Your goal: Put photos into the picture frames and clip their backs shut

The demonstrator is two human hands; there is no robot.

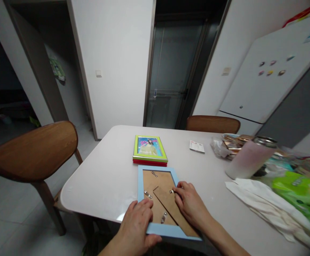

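While looking at a light-blue rectangular picture frame (163, 180) with a brown back, lying face down at the near edge of the white table (98, 177), have the left hand (137, 222) clamped round its near left corner and, apart from that, the right hand (191, 203) with fingertips at a silver metal clip (171, 191); cannot tell whether pinching. Just beyond, see a lime-green picture frame (149, 146) stacked on something flat and red (149, 163). Farther right, see a pink-and-white cylindrical bottle (251, 156) and a white cloth (267, 206).
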